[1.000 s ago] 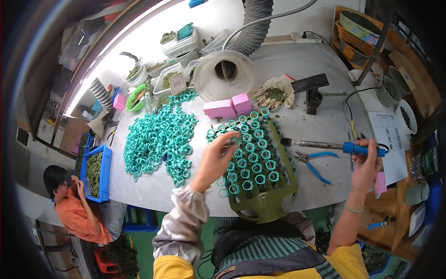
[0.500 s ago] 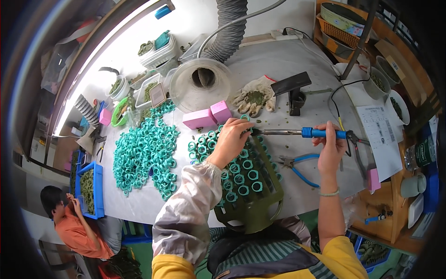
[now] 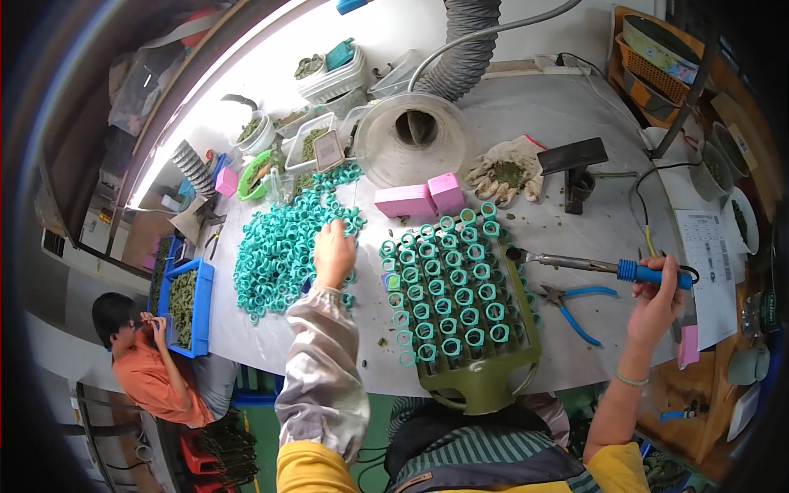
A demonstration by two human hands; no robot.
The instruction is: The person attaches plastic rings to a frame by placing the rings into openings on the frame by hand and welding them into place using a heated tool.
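My right hand (image 3: 655, 310) is wrapped round the blue handle of a soldering iron (image 3: 567, 261). Its dark tip points left, close to the right side of an olive-green rack (image 3: 481, 376). Rows of turquoise wax-like rings (image 3: 444, 306) stand on that rack. My left hand (image 3: 334, 256), fingers curled, is at the right edge of a heap of loose turquoise rings (image 3: 275, 255). Its fingertips are partly hidden, so what they pinch, if anything, does not show.
Blue-handled pliers (image 3: 579, 308) lie right of the rack. Behind it are pink blocks (image 3: 403, 200), a work glove (image 3: 505, 171), a black stand (image 3: 575, 177) and a clear funnel (image 3: 394, 160) on a grey duct. A person in orange (image 3: 152, 370) sits at the left by a blue crate (image 3: 201, 316).
My left hand has left the rack and moved left to the loose rings. My right hand has drawn the soldering iron back from the rings. The whole view has shifted.
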